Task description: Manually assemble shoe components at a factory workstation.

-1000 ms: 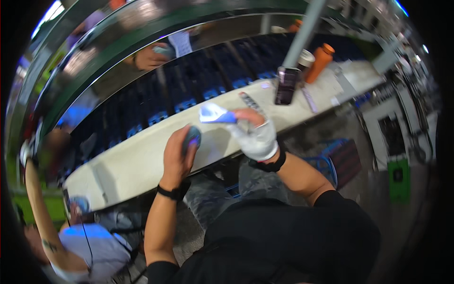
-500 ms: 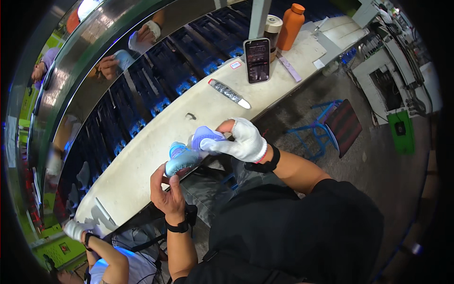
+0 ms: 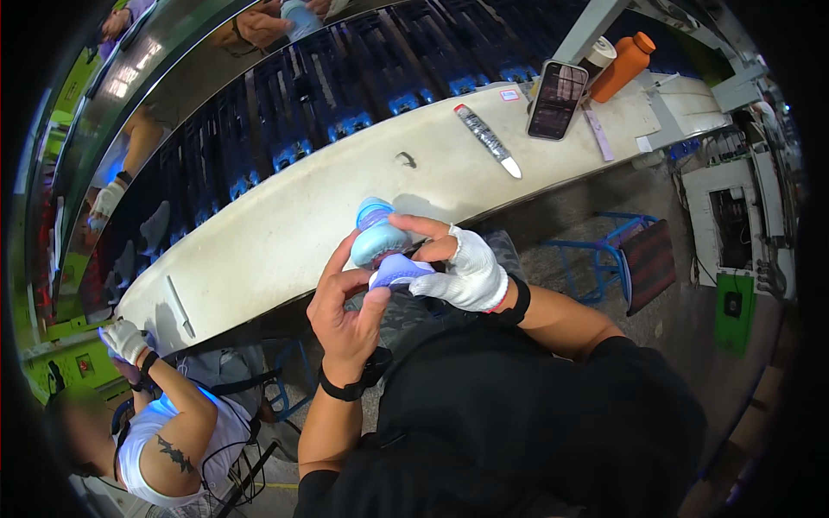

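Note:
Held together above the near edge of the worktop are a light-blue rounded soft-looking piece (image 3: 380, 243) with a ringed end, and a purple textured piece (image 3: 401, 269) pressed against its near side. My left hand (image 3: 344, 315), bare with a black wristband, closes on them from the left; its thumb lies at the purple piece. My right hand (image 3: 466, 274), in a white glove with bare thumb and finger tips showing, grips from the right, with one finger along the light-blue piece. Whether the two pieces are joined is hidden.
The pale curved worktop (image 3: 285, 216) carries a marker-like tool (image 3: 489, 141), a phone (image 3: 558, 99), an orange bottle (image 3: 623, 67), a purple strip (image 3: 598, 134) and a white stick (image 3: 180, 306). Behind runs a dark slatted conveyor (image 3: 319, 91). A co-worker (image 3: 186, 414) sits left; a stool (image 3: 635, 263) stands right.
My hands have come together, and the purple piece now sits against the light-blue one rather than apart from it. The view has turned, so the worktop's things appear farther right.

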Tool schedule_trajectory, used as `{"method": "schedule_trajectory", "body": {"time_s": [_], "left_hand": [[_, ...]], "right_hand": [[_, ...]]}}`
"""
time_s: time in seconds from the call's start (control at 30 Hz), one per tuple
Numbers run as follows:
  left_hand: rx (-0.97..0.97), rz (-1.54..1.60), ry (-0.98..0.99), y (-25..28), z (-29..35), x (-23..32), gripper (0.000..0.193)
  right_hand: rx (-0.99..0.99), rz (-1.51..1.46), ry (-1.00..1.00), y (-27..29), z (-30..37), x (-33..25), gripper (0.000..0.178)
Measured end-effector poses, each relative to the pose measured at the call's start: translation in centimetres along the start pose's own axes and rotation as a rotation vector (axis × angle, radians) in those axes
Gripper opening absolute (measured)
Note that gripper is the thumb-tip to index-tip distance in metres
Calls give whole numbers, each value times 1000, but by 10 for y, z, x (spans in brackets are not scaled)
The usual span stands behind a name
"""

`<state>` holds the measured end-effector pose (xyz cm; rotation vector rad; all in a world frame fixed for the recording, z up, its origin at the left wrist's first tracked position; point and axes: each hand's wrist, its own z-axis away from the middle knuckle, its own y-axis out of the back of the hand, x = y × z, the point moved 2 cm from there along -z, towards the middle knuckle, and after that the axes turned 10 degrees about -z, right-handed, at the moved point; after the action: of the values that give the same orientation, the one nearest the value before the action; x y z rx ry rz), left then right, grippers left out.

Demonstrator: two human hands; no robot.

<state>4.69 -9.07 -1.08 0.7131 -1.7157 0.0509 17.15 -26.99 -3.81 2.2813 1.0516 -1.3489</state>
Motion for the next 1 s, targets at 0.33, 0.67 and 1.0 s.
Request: {"method": "schedule_trajectory", "body": {"time_s": [0.33, 0.67, 1.0], "left_hand": [[-4, -120, -115, 4, -3, 2, 29], [27, -271, -278, -1, -6, 7, 34], [13, -250, -237, 0, -5, 7, 35]], "right_hand": [[-84, 188, 57, 0, -13, -5, 31], [-137, 258, 57, 8, -9, -10, 35], [-106, 275, 81, 5, -11, -11, 40]]}}
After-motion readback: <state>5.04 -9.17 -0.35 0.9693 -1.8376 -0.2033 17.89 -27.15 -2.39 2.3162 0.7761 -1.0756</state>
